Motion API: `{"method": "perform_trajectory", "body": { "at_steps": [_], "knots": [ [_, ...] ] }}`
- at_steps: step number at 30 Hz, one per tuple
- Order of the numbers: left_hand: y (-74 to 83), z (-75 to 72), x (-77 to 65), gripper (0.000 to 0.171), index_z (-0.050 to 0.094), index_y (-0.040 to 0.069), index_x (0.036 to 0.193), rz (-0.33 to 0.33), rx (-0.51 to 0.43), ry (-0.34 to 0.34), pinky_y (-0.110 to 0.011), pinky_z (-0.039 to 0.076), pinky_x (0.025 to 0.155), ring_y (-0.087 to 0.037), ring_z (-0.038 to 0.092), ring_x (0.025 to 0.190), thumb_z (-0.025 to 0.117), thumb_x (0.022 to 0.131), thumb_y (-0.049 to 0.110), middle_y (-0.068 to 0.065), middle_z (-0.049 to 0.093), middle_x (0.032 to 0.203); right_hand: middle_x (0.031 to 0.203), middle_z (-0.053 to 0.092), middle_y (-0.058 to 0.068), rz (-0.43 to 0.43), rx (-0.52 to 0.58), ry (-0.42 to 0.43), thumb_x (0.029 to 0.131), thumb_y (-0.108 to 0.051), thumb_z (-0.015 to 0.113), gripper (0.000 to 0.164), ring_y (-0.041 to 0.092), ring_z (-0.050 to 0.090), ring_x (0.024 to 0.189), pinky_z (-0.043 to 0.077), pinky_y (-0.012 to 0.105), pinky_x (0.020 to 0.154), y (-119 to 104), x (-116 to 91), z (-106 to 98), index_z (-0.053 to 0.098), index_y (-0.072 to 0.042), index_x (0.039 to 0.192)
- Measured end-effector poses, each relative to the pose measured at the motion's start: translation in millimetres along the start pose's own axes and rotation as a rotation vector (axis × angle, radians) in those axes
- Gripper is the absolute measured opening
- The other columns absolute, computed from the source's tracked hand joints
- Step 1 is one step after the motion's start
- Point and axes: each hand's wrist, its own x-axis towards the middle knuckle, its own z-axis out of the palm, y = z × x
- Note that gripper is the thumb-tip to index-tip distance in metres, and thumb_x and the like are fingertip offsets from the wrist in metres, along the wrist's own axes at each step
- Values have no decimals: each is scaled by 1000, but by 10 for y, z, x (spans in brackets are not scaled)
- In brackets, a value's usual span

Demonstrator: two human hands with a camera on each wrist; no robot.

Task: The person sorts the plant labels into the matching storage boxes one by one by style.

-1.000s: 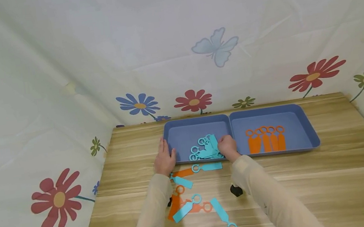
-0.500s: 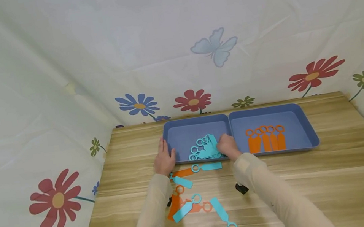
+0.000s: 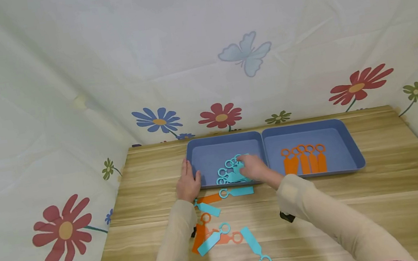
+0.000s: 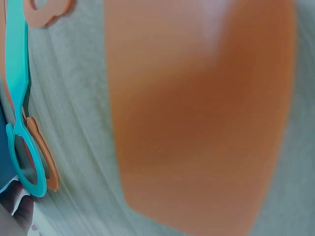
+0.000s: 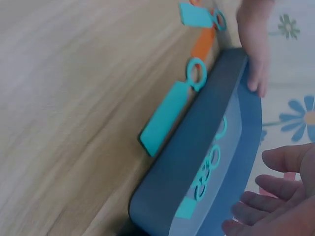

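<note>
My left hand (image 3: 188,187) rests with straight fingers against the left wall of the left blue tray (image 3: 211,151). My right hand (image 3: 255,168) is over the same tray's right part, beside a heap of turquoise ring-ended tags (image 3: 234,175). In the right wrist view its fingers (image 5: 268,201) are spread and loosely bent, with nothing seen between them. Part of the heap lies hidden behind that hand. Just outside the tray's front wall lies a turquoise tag (image 5: 165,118). A blurred orange tag (image 4: 197,118) fills much of the left wrist view.
The right blue tray (image 3: 337,144) adjoins the left one and holds several orange tags (image 3: 304,164) in a row. Loose turquoise tags (image 3: 253,241) and orange tags (image 3: 200,235) lie on the wooden table (image 3: 399,193) in front. A flower-patterned sheet (image 3: 304,69) hangs behind.
My right hand has gone from curled at the heap's right edge to above the heap with looser fingers, and its forearm has swung right. The left hand stays put.
</note>
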Motion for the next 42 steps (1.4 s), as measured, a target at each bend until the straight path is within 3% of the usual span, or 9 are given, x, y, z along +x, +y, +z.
{"method": "perform_trajectory", "body": {
  "at_steps": [2, 5, 7, 9, 11, 14, 24, 31, 42],
  "knots": [
    [-12, 11, 5, 59, 27, 1, 138, 4, 1, 4, -43, 46, 72, -35, 58, 82, 36, 92, 37, -8, 19, 147, 134, 40, 20, -65, -48, -13, 83, -3, 48, 46, 26, 56, 100, 45, 37, 82, -9, -55, 34, 42, 2, 129],
    [-23, 19, 8, 59, 27, 1, 138, 11, -4, 12, -43, 46, 72, -35, 58, 80, 37, 92, 37, -8, 20, 147, 140, 29, 21, -152, -111, -29, 84, 0, 48, 50, 35, 29, 129, 48, 34, 71, -11, -133, 102, 37, 1, 132],
    [-25, 20, 8, 59, 27, 1, 138, 14, -7, 15, -43, 46, 71, -35, 58, 78, 36, 92, 37, -8, 19, 148, 142, 26, 19, -193, -167, -40, 84, 1, 48, 52, 34, 25, 131, 44, 29, 58, -12, -176, 154, 35, -1, 134],
    [-25, 18, 7, 59, 27, 1, 138, 16, -8, 18, -43, 46, 70, -35, 58, 77, 36, 92, 37, -8, 19, 148, 143, 27, 18, -249, -243, -44, 84, 2, 48, 53, 33, 26, 131, 45, 28, 59, -9, -216, 208, 34, -2, 135],
    [-25, 18, 7, 59, 27, 1, 138, 14, -7, 19, -43, 46, 69, -35, 58, 77, 36, 92, 38, -7, 18, 148, 143, 28, 16, -304, -310, -52, 85, 2, 47, 53, 32, 25, 131, 46, 37, 81, 12, -257, 269, 34, -3, 136],
    [-20, 19, 8, 60, 27, 2, 138, 8, -11, 18, -43, 46, 69, -36, 58, 76, 36, 92, 38, -7, 19, 148, 144, 28, 13, -386, -390, -75, 86, 0, 46, 53, 29, 24, 133, 31, 47, 101, 63, -329, 355, 33, -5, 137],
    [-25, 21, 12, 59, 29, 1, 138, 17, -9, 23, -43, 46, 70, -36, 58, 81, 37, 91, 36, -8, 20, 147, 145, 27, 7, -610, -588, -139, 88, -9, 47, 51, 26, 25, 133, 33, 49, 98, 180, -618, 569, 32, -8, 137],
    [-28, 31, 16, 58, 28, 1, 138, 13, 2, 19, -42, 46, 67, -33, 57, 70, 38, 92, 36, -7, 19, 148, 145, 28, 5, -750, -694, -130, 88, -13, 46, 50, 24, 25, 133, 33, 47, 98, 299, -733, 681, 33, -12, 137],
    [-26, 41, 15, 59, 27, 2, 138, 5, -8, 16, -43, 45, 75, -36, 58, 88, 37, 92, 36, -7, 19, 148, 144, 29, 3, -840, -697, -199, 86, -17, 49, 52, 24, 26, 132, 34, 49, 96, 420, -880, 789, 35, -17, 137]
  ]
}}
